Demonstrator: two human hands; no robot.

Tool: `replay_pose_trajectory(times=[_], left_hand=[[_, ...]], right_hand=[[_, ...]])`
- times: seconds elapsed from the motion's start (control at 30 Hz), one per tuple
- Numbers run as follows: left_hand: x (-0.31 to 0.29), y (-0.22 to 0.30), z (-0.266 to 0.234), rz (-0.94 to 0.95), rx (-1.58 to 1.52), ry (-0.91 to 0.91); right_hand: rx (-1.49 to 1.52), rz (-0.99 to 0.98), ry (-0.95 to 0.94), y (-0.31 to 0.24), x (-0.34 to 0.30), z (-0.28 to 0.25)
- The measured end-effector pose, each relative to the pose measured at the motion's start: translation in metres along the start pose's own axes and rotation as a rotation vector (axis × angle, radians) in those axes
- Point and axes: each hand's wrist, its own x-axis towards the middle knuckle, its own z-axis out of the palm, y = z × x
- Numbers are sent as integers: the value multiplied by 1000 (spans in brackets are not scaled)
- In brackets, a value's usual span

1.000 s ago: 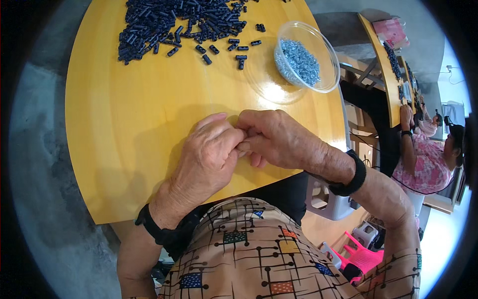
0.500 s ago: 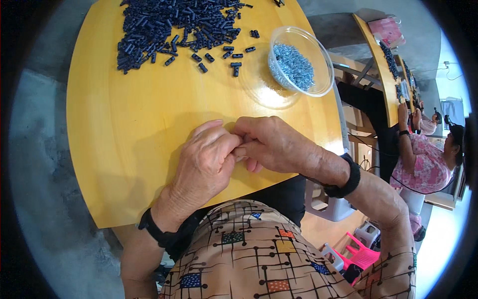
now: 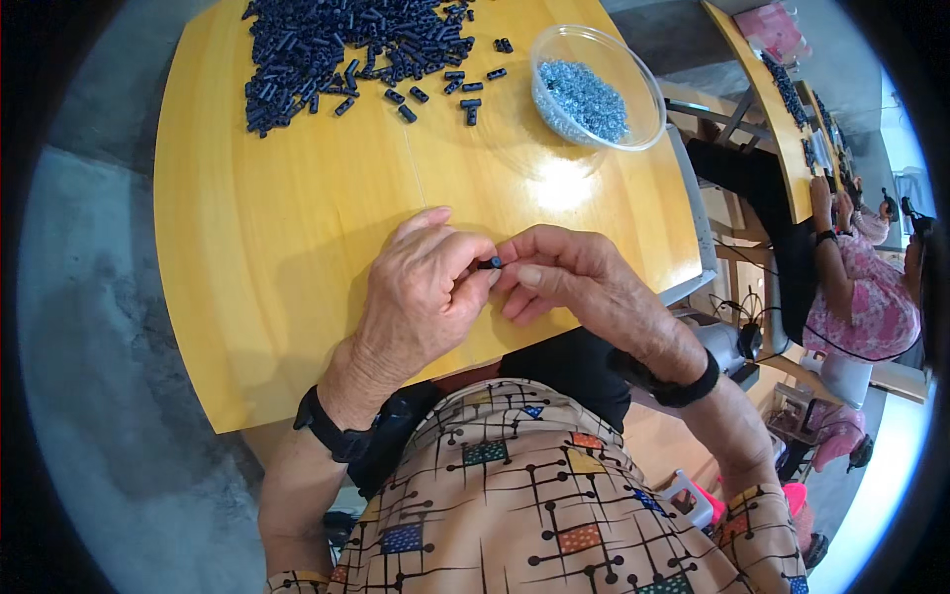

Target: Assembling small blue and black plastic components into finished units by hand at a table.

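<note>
Over the near part of the yellow wooden table (image 3: 277,327), both hands meet in front of my body. My left hand (image 3: 421,287) pinches a small black plastic tube (image 3: 490,263) between thumb and forefinger, with one end peeking out. Close against that end is my right hand (image 3: 564,272), its thumb bent onto the curled fingers. Whatever lies between those right fingertips is hidden. Farther off, a heap of similar black tubes (image 3: 336,45) spreads at the table's far left. A clear round bowl (image 3: 648,129) of small shiny silver-blue metal pieces (image 3: 584,102) stands at the far right.
Several loose black tubes (image 3: 470,104) lie between the heap and the bowl. To the right, a person in a pink patterned top (image 3: 861,297) sits at another table (image 3: 767,119) with dark parts on it. Grey wall (image 3: 99,297) borders the left side.
My hands have drawn slightly apart at the fingertips, so the black tube's end now shows in my left hand. The whole view has shifted a little; the bowl and heap sit higher.
</note>
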Motion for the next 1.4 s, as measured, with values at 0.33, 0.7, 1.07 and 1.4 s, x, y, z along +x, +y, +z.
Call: replay_pose_trajectory(times=[0.33, 0.7, 1.07, 1.4], left_hand=[[1, 3, 1, 31, 22, -17], [4, 12, -8, -35, 36, -115], [30, 18, -47, -294, -62, 8], [74, -63, -37, -80, 399, 52]], right_hand=[[-126, -173, 198, 18, 5, 14], [-231, -375, 491, 16, -17, 6], [-332, -353, 1129, 84, -119, -201], [-201, -359, 1068, 76, -113, -168]])
